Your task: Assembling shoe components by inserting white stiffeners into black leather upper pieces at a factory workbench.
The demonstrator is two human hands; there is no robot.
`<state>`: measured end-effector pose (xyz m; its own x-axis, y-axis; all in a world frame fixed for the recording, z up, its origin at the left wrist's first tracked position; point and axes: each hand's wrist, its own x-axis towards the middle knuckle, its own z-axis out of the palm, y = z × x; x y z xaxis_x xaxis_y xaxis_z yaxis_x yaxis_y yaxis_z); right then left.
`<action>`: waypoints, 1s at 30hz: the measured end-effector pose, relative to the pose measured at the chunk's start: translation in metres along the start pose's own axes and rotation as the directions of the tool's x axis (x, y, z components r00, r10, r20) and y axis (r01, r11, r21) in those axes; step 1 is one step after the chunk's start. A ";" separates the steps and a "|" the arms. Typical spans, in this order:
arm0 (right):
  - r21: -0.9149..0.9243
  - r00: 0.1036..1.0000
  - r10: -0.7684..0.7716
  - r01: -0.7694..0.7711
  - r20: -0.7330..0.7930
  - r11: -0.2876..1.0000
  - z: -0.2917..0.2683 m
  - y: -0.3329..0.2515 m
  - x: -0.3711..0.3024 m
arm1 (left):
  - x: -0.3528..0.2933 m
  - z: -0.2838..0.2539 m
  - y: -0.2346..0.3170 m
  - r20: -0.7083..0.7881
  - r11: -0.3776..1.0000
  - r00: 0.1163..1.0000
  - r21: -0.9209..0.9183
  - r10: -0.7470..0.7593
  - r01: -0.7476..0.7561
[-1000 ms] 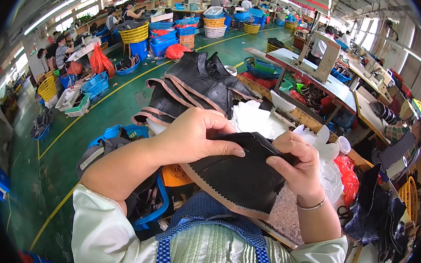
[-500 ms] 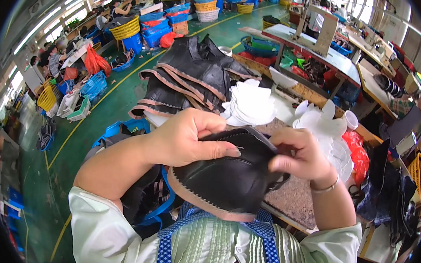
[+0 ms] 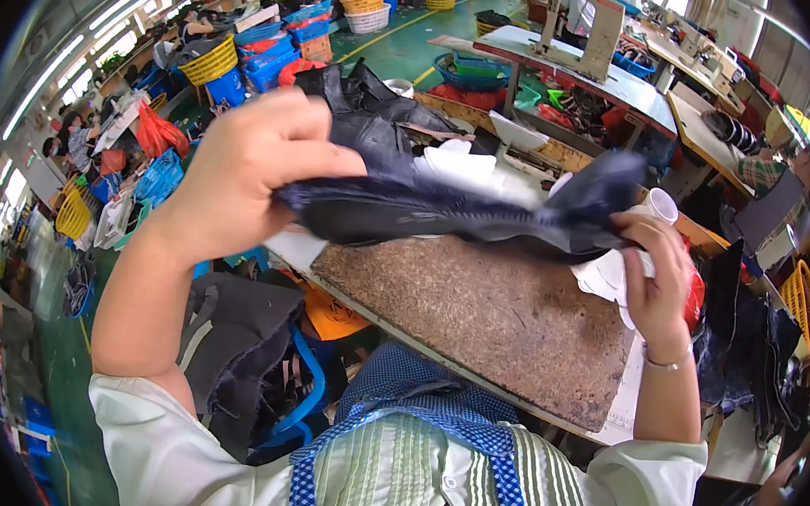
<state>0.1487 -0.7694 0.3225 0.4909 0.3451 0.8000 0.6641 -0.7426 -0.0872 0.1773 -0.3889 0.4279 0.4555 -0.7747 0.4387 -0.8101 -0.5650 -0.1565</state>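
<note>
A black leather shoe upper [image 3: 427,219] is stretched sideways between my hands above the table, its right part smeared by motion. My left hand [image 3: 274,162] is closed on its left end, thumb and fingers pinching the edge. At the other end, my right hand [image 3: 658,273] grips the upper with bent fingers. Beneath it lies a speckled brown work board [image 3: 485,321]. Just behind the upper are a pile of black leather uppers [image 3: 373,117] and white cut-out pieces [image 3: 459,165], partly hidden by it. More white pieces [image 3: 605,276] lie by my right hand.
A blue basket [image 3: 311,379] with dark grey fabric pieces [image 3: 241,335] stands left of the table. On the right are a white cup [image 3: 660,205], a red plastic bag [image 3: 694,295] and hanging dark pieces [image 3: 727,326]. A sewing machine [image 3: 589,34] stands on a table beyond.
The upper has gone from bunched up close to my body to pulled out long and raised farther away. My hands have moved apart, the left up and leftward, the right to the right.
</note>
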 end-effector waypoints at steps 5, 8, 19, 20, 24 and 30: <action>-0.243 0.959 -0.213 0.255 0.188 0.936 0.015 -0.040 -0.043 | -0.028 0.090 -0.021 -0.058 0.943 0.962 0.222 0.265 -0.247; -0.022 0.867 -0.049 0.069 0.496 0.997 0.062 -0.065 -0.119 | -0.075 0.178 -0.013 0.201 0.957 0.936 -0.019 0.288 -0.291; 0.053 0.525 0.834 -0.850 0.171 0.524 0.094 0.011 -0.150 | -0.059 0.189 0.020 0.617 0.709 0.786 -0.540 -0.033 0.454; 0.174 0.401 0.851 -0.916 0.339 0.363 0.100 0.020 -0.149 | -0.050 0.210 0.033 0.518 0.781 0.845 -0.469 -0.136 0.413; 0.182 0.412 0.818 -0.911 0.401 0.370 0.111 0.007 -0.134 | -0.031 0.263 0.067 0.556 0.810 0.755 -0.228 -0.347 0.540; 0.551 0.796 -0.089 -0.328 0.598 0.767 0.093 -0.019 -0.116 | -0.050 0.284 0.062 0.505 0.805 0.753 -0.174 -0.421 0.567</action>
<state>0.1320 -0.7421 0.1761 0.6690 0.6846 0.2896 0.6592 -0.3664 -0.6567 0.2090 -0.4661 0.1447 0.8708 -0.4891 -0.0503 -0.4585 -0.8447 0.2761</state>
